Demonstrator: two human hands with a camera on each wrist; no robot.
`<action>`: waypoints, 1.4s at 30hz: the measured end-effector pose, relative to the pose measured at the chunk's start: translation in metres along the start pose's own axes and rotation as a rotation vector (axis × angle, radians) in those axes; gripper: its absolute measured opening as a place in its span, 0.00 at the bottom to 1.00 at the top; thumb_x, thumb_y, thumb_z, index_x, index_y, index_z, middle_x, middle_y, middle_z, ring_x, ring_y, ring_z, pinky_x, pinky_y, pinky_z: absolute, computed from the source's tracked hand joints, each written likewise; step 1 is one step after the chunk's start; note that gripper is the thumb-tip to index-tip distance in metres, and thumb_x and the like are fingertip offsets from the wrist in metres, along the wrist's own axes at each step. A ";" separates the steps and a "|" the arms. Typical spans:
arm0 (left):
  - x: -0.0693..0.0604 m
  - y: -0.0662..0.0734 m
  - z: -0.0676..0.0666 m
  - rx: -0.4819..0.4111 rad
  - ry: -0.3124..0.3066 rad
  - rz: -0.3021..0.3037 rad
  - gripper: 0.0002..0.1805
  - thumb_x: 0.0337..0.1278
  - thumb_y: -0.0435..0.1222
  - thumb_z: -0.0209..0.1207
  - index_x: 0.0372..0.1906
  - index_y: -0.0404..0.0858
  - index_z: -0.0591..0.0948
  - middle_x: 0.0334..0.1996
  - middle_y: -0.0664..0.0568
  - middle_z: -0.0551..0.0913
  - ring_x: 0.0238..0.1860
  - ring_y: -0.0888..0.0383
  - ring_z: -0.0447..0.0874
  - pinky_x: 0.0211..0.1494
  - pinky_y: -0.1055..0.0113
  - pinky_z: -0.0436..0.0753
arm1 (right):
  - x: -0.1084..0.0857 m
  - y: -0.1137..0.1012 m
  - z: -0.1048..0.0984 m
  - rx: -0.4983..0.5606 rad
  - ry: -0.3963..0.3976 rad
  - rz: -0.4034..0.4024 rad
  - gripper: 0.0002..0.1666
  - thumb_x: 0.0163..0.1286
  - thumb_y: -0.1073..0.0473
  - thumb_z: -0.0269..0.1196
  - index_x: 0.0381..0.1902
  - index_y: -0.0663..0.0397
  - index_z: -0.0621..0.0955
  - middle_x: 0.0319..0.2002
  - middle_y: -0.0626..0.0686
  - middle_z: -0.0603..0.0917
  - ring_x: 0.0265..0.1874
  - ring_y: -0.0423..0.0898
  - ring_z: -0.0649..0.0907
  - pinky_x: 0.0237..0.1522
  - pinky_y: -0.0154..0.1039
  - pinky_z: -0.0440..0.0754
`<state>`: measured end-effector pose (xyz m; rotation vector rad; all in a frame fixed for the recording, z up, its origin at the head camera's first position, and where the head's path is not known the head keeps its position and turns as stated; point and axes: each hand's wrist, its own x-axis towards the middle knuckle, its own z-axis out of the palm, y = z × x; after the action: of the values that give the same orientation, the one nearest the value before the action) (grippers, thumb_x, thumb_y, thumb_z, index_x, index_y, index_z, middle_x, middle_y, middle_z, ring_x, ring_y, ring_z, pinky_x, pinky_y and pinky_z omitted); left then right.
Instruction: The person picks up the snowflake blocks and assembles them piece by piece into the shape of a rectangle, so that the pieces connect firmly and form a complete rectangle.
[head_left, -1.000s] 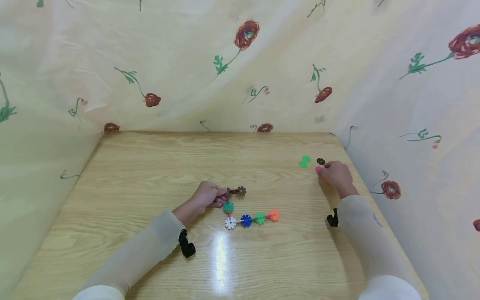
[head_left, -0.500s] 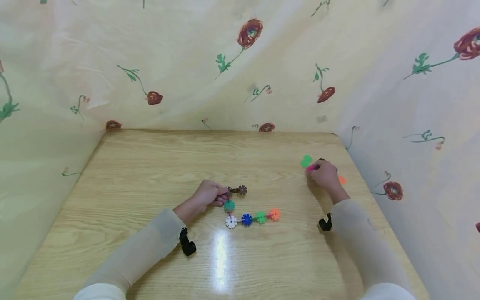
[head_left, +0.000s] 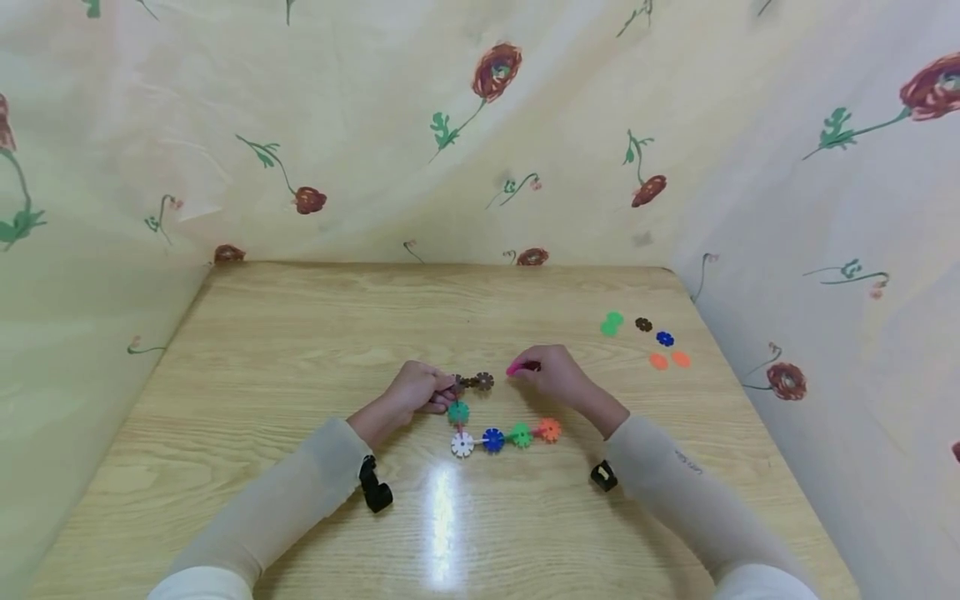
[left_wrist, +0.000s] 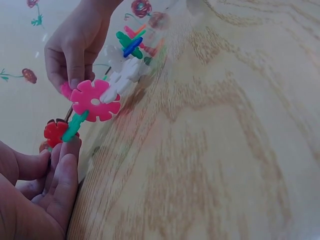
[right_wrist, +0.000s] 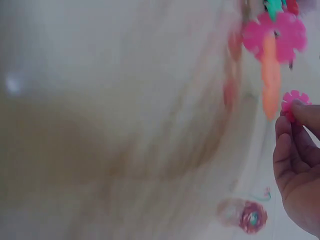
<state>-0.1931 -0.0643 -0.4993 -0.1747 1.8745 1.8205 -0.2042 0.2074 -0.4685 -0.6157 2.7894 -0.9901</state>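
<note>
Snowflake-shaped interlocking discs form a bent chain on the table. In the head view a teal disc [head_left: 458,412] leads down to a white disc [head_left: 462,444], then a blue disc [head_left: 492,440], a green disc [head_left: 521,434] and an orange disc [head_left: 550,430]. My left hand [head_left: 416,389] grips the chain's upper corner, by a brown disc [head_left: 484,381] that sticks out rightward; its fingers partly hide the joint. Between thumb and fingers my right hand [head_left: 558,373] pinches a loose pink disc [right_wrist: 295,100], a short way right of that brown disc and apart from it.
Loose discs lie at the table's far right: overlapping green discs [head_left: 612,324], a dark brown disc [head_left: 643,324], a dark blue disc [head_left: 665,338] and two orange discs, one of them the right orange disc [head_left: 680,359]. Flowered cloth [head_left: 375,125] surrounds the wooden table [head_left: 337,308].
My right hand has carried the pink disc from the loose discs at the far right leftward to near the chain, uncovering the blue and orange discs. My left hand keeps its hold.
</note>
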 end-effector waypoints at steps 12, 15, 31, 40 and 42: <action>0.004 0.003 0.000 -0.010 -0.004 -0.004 0.11 0.69 0.33 0.61 0.41 0.27 0.87 0.24 0.46 0.85 0.18 0.62 0.81 0.22 0.73 0.83 | 0.007 -0.008 0.015 -0.060 -0.032 -0.054 0.05 0.69 0.64 0.68 0.35 0.48 0.88 0.33 0.44 0.87 0.31 0.38 0.83 0.36 0.35 0.84; 0.005 0.006 0.000 -0.012 -0.009 -0.002 0.11 0.69 0.33 0.61 0.41 0.27 0.87 0.24 0.46 0.85 0.18 0.62 0.80 0.22 0.73 0.83 | 0.008 -0.010 0.015 -0.079 -0.039 -0.049 0.05 0.69 0.64 0.68 0.35 0.48 0.87 0.32 0.43 0.86 0.30 0.38 0.82 0.35 0.35 0.84; 0.009 0.011 0.001 0.000 -0.013 0.019 0.11 0.69 0.33 0.62 0.41 0.27 0.87 0.23 0.47 0.85 0.17 0.63 0.80 0.22 0.73 0.83 | 0.011 -0.020 0.008 -0.271 -0.038 -0.224 0.05 0.67 0.68 0.68 0.37 0.55 0.89 0.34 0.49 0.89 0.35 0.44 0.87 0.39 0.37 0.86; 0.011 0.012 0.001 -0.011 0.005 0.001 0.10 0.68 0.32 0.62 0.42 0.26 0.86 0.23 0.47 0.85 0.17 0.63 0.80 0.20 0.72 0.82 | 0.017 -0.018 0.009 -0.326 -0.028 -0.340 0.05 0.65 0.69 0.70 0.37 0.58 0.90 0.34 0.52 0.90 0.35 0.47 0.89 0.40 0.39 0.87; 0.011 0.013 0.002 -0.009 0.004 0.003 0.11 0.68 0.32 0.62 0.42 0.26 0.86 0.23 0.47 0.85 0.17 0.63 0.80 0.20 0.72 0.82 | 0.017 -0.018 0.010 -0.331 -0.032 -0.347 0.05 0.64 0.69 0.70 0.36 0.58 0.90 0.34 0.53 0.90 0.35 0.47 0.89 0.40 0.39 0.87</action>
<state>-0.2075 -0.0586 -0.4926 -0.1789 1.8702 1.8325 -0.2113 0.1815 -0.4649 -1.1776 2.8981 -0.5518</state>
